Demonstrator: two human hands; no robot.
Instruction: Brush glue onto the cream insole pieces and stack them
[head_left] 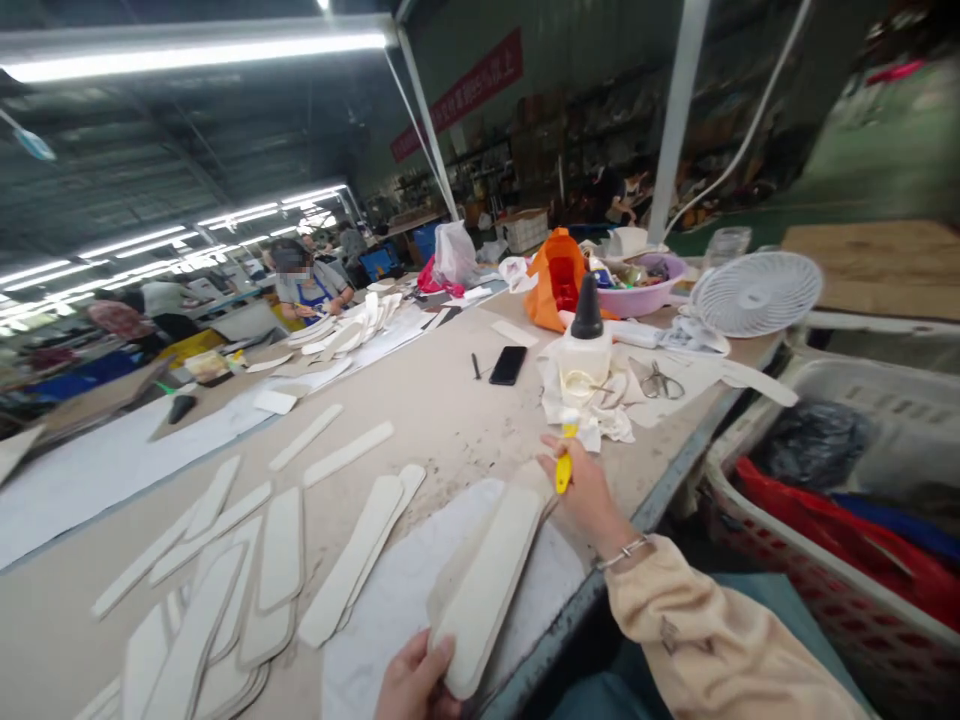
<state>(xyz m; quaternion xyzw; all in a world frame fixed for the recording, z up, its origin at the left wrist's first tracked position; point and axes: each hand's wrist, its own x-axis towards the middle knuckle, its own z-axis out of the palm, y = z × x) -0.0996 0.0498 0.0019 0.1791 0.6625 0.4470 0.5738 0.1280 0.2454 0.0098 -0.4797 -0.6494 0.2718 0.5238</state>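
A black phone (508, 365) lies on the worktop (420, 410) and serves as the landmark. Nearer the wearer than the phone, a long pale panel (491, 590) with rounded corners slants over a white sheet (405, 560). The left hand (420, 680) grasps the panel's near end, thumb pressed on top. The right hand (581, 490), between the phone and the wearer and a little to the phone's right, is closed around a yellow-handled tool (563, 473) by the panel's far end; the tool's working tip is too blurred to name with confidence.

Left of the phone and nearer the wearer, more pale panels (195, 640) lie in an overlapping heap, with a pair (360, 560) just beside the sheet. A slim black stick (475, 367) rests just left of the phone. To the phone's right stand a white bottle (587, 352) with a black cone top and, farther right, scissors (661, 380). Beyond the phone to the right are an orange bag (556, 275), a purple basin (645, 296) and a white fan (757, 293). Well beyond the phone to the left, a co-worker (311, 290) sits behind another pile of pale pieces (352, 325).
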